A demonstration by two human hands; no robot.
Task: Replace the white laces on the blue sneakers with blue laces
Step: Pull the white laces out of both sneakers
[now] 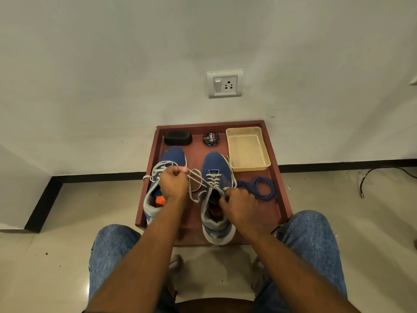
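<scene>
Far left, black skirting (pixel 42 199) along the foot of a white wall, above a pale tiled floor (pixel 56 256). Further right, a low reddish-brown table (pixel 281 177) with a raised rim, pushed against the wall, between two knees in blue jeans (pixel 106 245). At its back left corner, a black shoe brush (pixel 178 138). Below that, the left blue sneaker (pixel 173 155), toe toward the wall, loose white lace (pixel 158 169) looping over its upper and hanging past the table's left edge; something orange visible inside the shoe. Above this sneaker's tongue, the left hand (pixel 173 185), fingers curled, pinching a strand of white lace at the fingertips and drawing it taut across the gap toward the other shoe. In the gap between the shoes, slack loops of the same pale lace lying on the table top. At the back centre, a round black polish tin (pixel 211 139) marked Cherry. On the wall above, a white switch and socket plate (pixel 225 84). Next, the right blue sneaker (pixel 215 163), toe also toward the wall, white lacing (pixel 213 178) crossed through its front eyelets. At its collar, the right hand (pixel 239 203), fingers curled in, gripping the shoe's upper edge near the top eyelets. Just right of that sneaker, a coil of blue laces (pixel 259 187) flat on the table, apart from both hands. Behind the coil, a shallow cream plastic tray (pixel 267 154) at the back right corner. Far right, a dark cable (pixel 370 175) on the floor.
</scene>
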